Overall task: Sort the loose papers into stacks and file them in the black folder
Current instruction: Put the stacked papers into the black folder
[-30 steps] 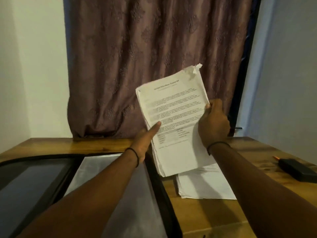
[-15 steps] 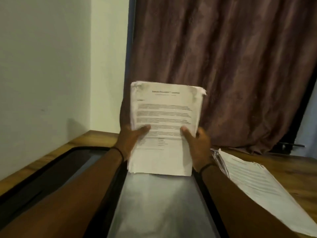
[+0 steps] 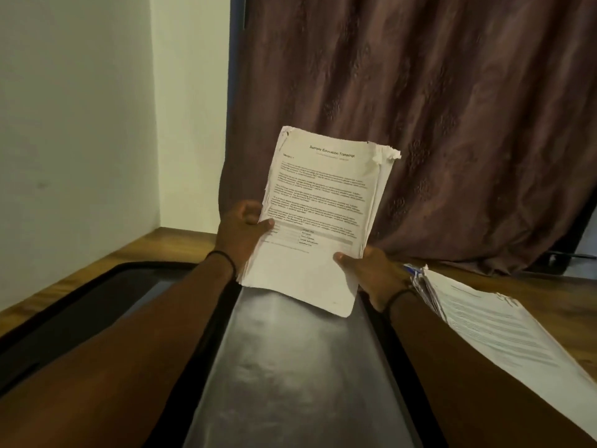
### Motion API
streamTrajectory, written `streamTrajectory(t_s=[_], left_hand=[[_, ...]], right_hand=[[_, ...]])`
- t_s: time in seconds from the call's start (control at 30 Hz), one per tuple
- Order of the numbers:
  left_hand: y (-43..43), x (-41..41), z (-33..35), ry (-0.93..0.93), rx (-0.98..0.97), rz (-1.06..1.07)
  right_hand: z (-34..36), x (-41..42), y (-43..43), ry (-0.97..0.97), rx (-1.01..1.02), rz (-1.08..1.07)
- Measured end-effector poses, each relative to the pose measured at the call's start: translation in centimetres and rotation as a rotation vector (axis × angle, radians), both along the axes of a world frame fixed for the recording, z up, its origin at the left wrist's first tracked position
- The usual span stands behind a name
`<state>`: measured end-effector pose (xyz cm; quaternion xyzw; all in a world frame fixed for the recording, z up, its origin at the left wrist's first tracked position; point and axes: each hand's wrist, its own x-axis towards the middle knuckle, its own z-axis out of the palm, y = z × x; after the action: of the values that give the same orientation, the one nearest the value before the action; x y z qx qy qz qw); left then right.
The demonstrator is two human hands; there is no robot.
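**deskguy:** where are the papers sitting right now?

**filer22:** The person is holding a thick stack of white printed papers up in the air, nearly upright and tilting a bit to the right. The top sheet is reading "Sample Education Transcript" and its top right corner is curling and looking torn.

**deskguy:** both hands on it?

**filer22:** yep. The left hand is pinching the stack's left edge, thumb on the front and the fingers going behind it. The right hand is gripping the lower right edge the same way, thumb on the front. A thin black wristband is showing on the left wrist.

**deskguy:** and the folder?

**filer22:** The open black folder is lying flat on the brown wooden table, right under the stack, with a clear shiny plastic sleeve facing up. The stack's bottom corner is hanging over that sleeve; can't tell if it's touching. A second pile of white printed sheets is lying on the table just right of the folder. A dark brown patterned curtain is hanging behind it all.
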<state>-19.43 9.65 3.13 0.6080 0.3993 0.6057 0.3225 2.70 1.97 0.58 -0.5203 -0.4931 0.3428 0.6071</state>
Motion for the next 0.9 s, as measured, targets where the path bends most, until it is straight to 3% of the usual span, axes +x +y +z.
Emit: streamTrajectory(t_s=[0.07, 0.13, 0.27, 0.33, 0.63, 0.9], left_hand=[[0.9, 0.8, -1.1, 0.113, 0.076, 0.303], [0.9, 1.5, -3.4, 0.200, 0.138, 0.403], [1.2, 2.0, -7.3, 0.673, 0.131, -0.022], [1.3, 2.2, -7.3, 0.794, 0.189, -0.111], [1.4, 2.9, -7.1, 0.790, 0.226, -0.152], [1.7, 2.9, -7.5, 0.788, 0.193, -0.091]], right_hand=[[-0.2, 0.3, 1.1, 0.068, 0.016, -0.090], [-0.4, 0.7, 2.3, 0.144, 0.052, -0.161], [-1.5, 1.4, 4.4, 0.253, 0.096, -0.239], [-2.5, 1.7, 5.4, 0.263, 0.079, -0.297], [-1.6, 1.4, 7.3, 0.266, 0.112, -0.380], [-0.2, -0.6, 8.6, 0.318, 0.164, -0.301]])
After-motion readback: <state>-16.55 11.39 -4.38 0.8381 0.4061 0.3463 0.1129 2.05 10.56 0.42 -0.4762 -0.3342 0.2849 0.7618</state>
